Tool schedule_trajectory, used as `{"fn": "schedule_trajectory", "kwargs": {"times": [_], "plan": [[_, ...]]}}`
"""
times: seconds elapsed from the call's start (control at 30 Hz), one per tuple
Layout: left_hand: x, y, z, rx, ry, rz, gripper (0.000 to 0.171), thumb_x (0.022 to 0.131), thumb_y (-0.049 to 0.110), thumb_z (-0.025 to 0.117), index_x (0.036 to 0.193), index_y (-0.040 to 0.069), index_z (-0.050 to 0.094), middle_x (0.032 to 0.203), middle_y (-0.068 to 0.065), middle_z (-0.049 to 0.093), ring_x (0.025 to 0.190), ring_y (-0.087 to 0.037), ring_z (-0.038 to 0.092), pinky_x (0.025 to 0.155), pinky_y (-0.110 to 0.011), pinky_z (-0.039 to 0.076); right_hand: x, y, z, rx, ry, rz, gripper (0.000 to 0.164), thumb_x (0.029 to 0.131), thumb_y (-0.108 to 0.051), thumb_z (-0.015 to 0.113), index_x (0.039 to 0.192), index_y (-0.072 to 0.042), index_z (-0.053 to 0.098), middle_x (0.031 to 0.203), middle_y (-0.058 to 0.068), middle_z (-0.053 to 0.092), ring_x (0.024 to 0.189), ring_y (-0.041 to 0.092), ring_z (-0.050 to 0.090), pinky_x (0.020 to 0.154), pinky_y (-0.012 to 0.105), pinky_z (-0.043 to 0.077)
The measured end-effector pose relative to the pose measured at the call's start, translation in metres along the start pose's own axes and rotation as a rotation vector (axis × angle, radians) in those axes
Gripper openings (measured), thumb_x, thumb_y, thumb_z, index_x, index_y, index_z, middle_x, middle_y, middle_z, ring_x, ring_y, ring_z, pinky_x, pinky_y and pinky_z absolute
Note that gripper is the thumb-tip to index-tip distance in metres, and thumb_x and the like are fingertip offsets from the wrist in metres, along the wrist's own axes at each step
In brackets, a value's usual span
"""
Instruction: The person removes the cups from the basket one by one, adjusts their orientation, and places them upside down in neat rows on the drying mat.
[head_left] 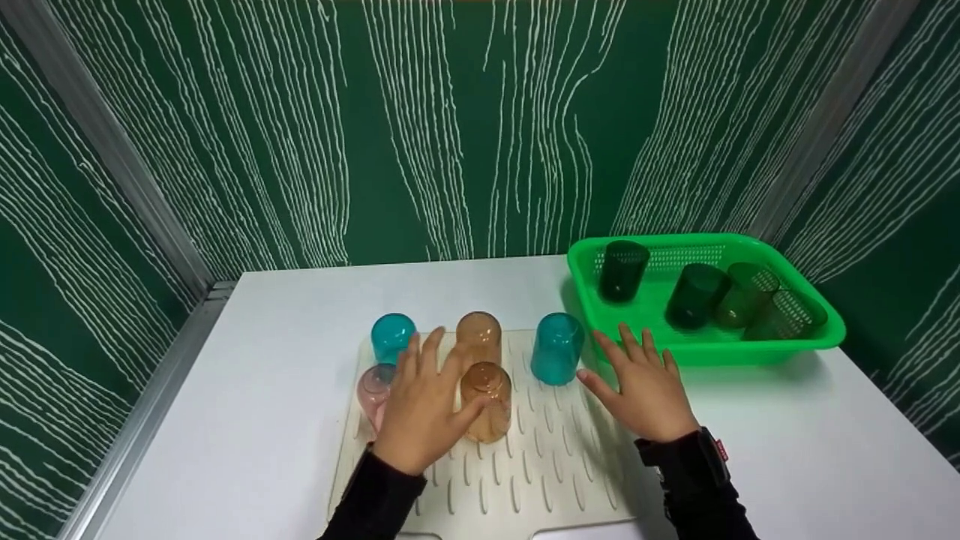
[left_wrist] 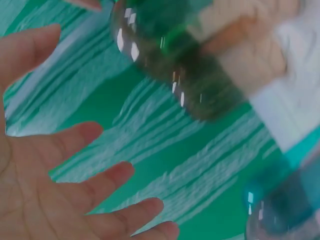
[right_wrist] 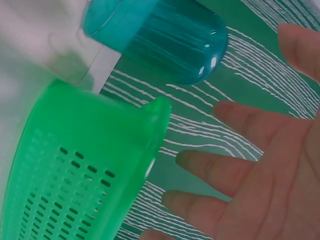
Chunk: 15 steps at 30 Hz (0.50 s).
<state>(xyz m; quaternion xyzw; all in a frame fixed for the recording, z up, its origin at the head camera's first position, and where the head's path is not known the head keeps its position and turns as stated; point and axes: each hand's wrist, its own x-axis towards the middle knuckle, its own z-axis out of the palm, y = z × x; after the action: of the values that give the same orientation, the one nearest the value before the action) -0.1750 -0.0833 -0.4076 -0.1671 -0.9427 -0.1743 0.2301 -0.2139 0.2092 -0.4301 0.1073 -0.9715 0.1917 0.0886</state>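
Observation:
On a cream draining mat (head_left: 517, 484) stand several upturned clear cups. My left hand (head_left: 424, 412) hovers with fingers spread over the mat's left side, holding nothing. It partly covers a pink cup (head_left: 371, 386) and overlaps the front amber cup (head_left: 489, 379); a blue cup (head_left: 391, 334) and another amber cup (head_left: 480, 334) stand behind. My right hand (head_left: 649, 397) is spread out too, nothing in it, between the right blue cup (head_left: 557, 349) and the basket. In the right wrist view that blue cup (right_wrist: 165, 40) lies beyond the fingertips.
A green plastic basket (head_left: 720, 355) with perforated sides sits at the back right of the white table (head_left: 247, 420). Inside are dark cups (head_left: 624, 271) and brownish ones (head_left: 784, 316). A green wall (head_left: 465, 135) with white wavy lines rises behind the table.

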Motion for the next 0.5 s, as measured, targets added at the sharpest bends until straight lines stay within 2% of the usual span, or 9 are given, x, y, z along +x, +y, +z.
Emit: {"fn": "schedule_trajectory", "kwargs": {"times": [0.17, 0.37, 0.5], "plan": [[-0.01, -0.013, -0.014, 0.049, 0.02, -0.069, 0.071, 0.084, 0.051, 0.071, 0.139, 0.011, 0.052, 0.147, -0.025, 0.042, 0.138, -0.054, 0.032, 0.109, -0.068, 0.03, -0.002, -0.003, -0.002, 0.036, -0.003, -0.019, 0.069, 0.095, -0.051, 0.056, 0.151, -0.014, 0.039, 0.157, 0.026, 0.028, 0.146, 0.053, 0.015, 0.111, 0.073, 0.012], [-0.02, -0.03, -0.025, 0.063, 0.006, -0.171, 0.075, 0.085, 0.048, 0.071, 0.147, 0.017, 0.044, 0.153, -0.022, 0.037, 0.141, -0.055, 0.027, 0.107, -0.074, 0.025, -0.004, -0.004, -0.002, 0.05, 0.006, -0.019, 0.068, 0.095, -0.052, 0.056, 0.15, -0.016, 0.04, 0.156, 0.026, 0.031, 0.145, 0.053, 0.017, 0.111, 0.074, 0.011], [-0.026, -0.043, -0.029, 0.066, 0.015, -0.225, 0.076, 0.084, 0.043, 0.074, 0.148, 0.015, 0.044, 0.153, -0.024, 0.036, 0.141, -0.058, 0.024, 0.105, -0.078, 0.021, -0.003, -0.003, -0.002, 0.055, 0.007, -0.017, 0.067, 0.095, -0.051, 0.056, 0.15, -0.015, 0.04, 0.156, 0.026, 0.031, 0.145, 0.053, 0.018, 0.11, 0.074, 0.011]]}}
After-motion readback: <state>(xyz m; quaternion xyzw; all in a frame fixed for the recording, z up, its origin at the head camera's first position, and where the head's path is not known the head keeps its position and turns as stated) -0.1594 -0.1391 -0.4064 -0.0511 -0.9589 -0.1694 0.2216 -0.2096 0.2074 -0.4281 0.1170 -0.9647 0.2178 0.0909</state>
